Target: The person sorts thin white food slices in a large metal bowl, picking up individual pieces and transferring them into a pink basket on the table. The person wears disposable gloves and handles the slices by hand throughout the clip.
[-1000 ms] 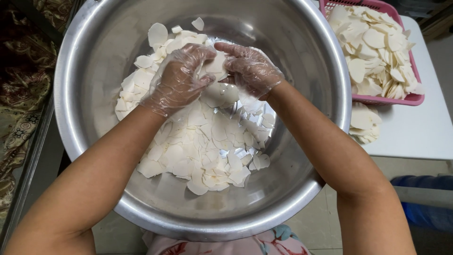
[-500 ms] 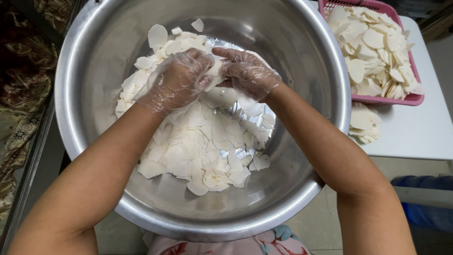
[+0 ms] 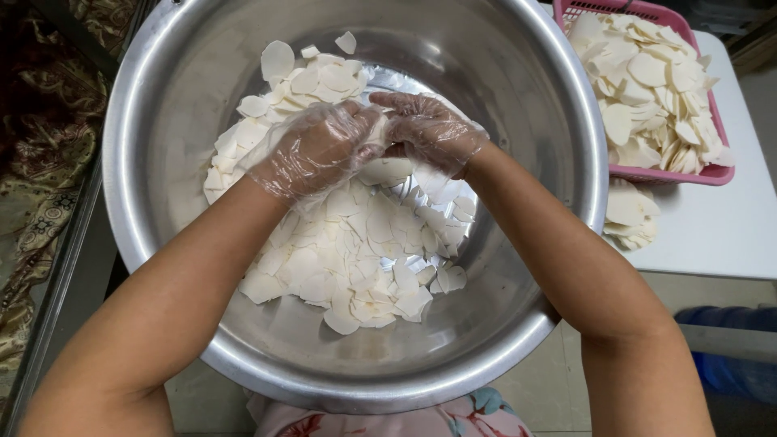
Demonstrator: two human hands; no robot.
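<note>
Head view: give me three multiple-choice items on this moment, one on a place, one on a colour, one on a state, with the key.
1. Where does the basket stand?
A. inside the bowl
B. on the white table, right of the bowl
C. on the floor

2. What colour is the basket?
A. pink
B. green
C. black

3. How are the hands?
A. bare, resting on the rim
B. gloved, together over the slices
C. gloved, far apart

Key:
1 B: it sits on the table beside the bowl.
2 A: its rim is pink.
3 B: the left hand and right hand wear clear gloves and meet above the slices.
</note>
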